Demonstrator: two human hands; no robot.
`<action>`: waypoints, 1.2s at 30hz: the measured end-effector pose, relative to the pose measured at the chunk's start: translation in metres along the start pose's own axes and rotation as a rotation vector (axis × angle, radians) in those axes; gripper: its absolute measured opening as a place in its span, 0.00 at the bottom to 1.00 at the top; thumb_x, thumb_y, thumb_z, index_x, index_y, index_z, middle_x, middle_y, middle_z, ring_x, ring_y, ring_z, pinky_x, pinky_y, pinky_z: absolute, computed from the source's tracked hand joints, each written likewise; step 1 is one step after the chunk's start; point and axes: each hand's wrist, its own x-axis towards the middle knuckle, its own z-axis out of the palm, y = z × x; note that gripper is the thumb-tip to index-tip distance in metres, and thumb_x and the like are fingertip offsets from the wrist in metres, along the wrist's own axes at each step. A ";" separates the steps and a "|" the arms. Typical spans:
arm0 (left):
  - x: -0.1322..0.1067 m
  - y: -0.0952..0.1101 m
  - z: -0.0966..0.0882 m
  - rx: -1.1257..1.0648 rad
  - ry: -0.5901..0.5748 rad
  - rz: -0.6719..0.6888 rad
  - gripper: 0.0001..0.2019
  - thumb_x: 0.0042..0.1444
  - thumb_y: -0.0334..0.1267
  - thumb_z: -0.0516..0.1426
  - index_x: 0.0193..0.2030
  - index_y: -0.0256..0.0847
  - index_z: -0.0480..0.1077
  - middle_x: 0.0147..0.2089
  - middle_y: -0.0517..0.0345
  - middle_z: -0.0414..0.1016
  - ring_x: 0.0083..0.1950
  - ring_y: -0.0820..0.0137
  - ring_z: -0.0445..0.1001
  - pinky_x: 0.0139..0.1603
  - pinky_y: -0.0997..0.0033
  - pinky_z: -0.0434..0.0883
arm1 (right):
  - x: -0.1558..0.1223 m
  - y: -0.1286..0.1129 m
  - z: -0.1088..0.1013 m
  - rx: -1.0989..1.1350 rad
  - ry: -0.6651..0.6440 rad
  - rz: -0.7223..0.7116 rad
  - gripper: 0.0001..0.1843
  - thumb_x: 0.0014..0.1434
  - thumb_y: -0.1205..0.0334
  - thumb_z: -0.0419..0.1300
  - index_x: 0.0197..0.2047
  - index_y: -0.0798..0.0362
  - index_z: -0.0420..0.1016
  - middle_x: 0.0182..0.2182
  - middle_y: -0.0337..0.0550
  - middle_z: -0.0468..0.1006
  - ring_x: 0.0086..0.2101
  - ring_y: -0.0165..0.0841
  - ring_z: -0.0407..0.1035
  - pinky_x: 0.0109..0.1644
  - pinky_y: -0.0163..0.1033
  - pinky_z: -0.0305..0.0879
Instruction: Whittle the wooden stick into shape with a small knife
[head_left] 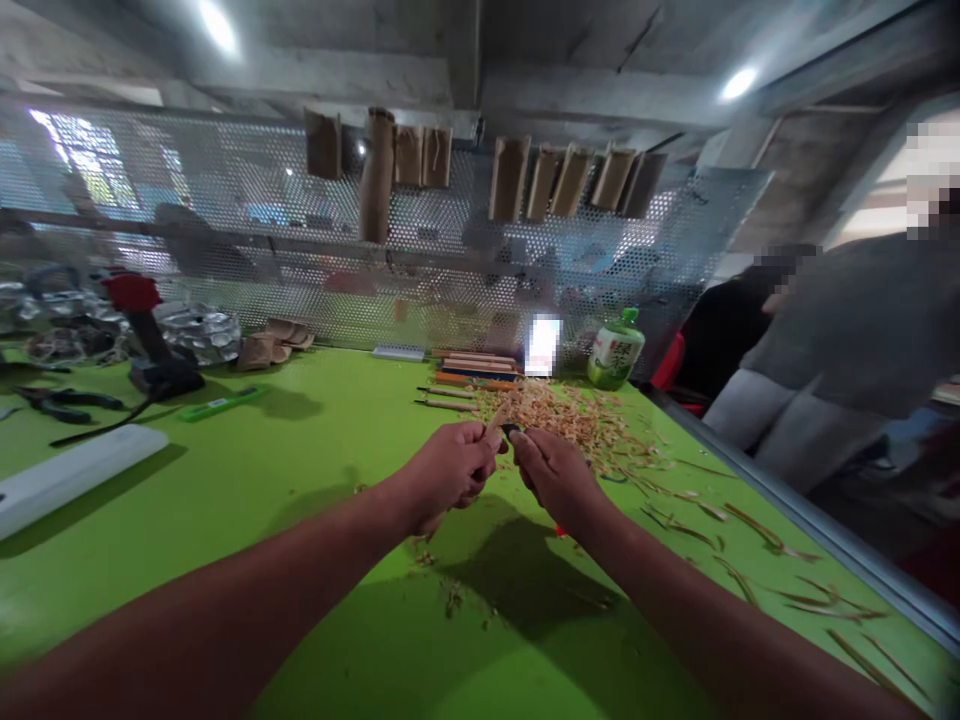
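Forearms (247, 585) up front — left hand (454, 465) gripping wood piece (496, 418), right hand (559, 475) wrapped round dark tool (510, 430). Shavings (570, 410) heaped toward far right corner of tabletop (352, 610), near bottle (616, 352).

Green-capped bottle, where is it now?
In the head view, the green-capped bottle stands at the back right of the green table, just beyond the pile of wood shavings.

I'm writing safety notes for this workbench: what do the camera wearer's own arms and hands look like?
The left hand and right hand are ungloved. No sleeve, watch or bracelet shows on the left forearm or right forearm. Rings can't be made out.
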 end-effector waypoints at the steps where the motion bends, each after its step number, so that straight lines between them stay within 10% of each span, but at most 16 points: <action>1: 0.001 -0.001 -0.001 0.001 -0.008 0.007 0.11 0.60 0.40 0.53 0.29 0.40 0.57 0.19 0.70 0.56 0.15 0.83 0.47 0.15 0.80 0.44 | 0.000 0.000 -0.001 0.006 -0.005 -0.003 0.27 0.65 0.39 0.43 0.23 0.49 0.59 0.15 0.34 0.63 0.18 0.28 0.58 0.22 0.34 0.51; 17: 0.005 -0.007 -0.006 0.027 0.038 0.009 0.09 0.62 0.42 0.51 0.40 0.39 0.66 0.22 0.68 0.60 0.15 0.83 0.49 0.15 0.81 0.46 | 0.001 -0.001 -0.010 0.175 0.017 0.019 0.28 0.62 0.37 0.47 0.21 0.50 0.60 0.13 0.34 0.62 0.16 0.27 0.56 0.21 0.34 0.51; 25: 0.002 -0.001 -0.007 0.059 0.110 -0.025 0.25 0.56 0.61 0.51 0.24 0.40 0.57 0.16 0.71 0.49 0.14 0.82 0.44 0.15 0.78 0.43 | 0.002 0.006 -0.003 0.094 0.100 0.032 0.27 0.58 0.35 0.50 0.21 0.49 0.56 0.12 0.34 0.60 0.16 0.28 0.56 0.21 0.34 0.49; 36: 0.006 -0.004 -0.006 0.020 0.129 0.017 0.13 0.58 0.46 0.55 0.30 0.41 0.58 0.18 0.72 0.52 0.15 0.82 0.47 0.14 0.80 0.45 | 0.002 0.007 -0.004 0.133 0.089 0.001 0.26 0.60 0.38 0.51 0.22 0.49 0.57 0.13 0.33 0.60 0.17 0.27 0.55 0.21 0.34 0.50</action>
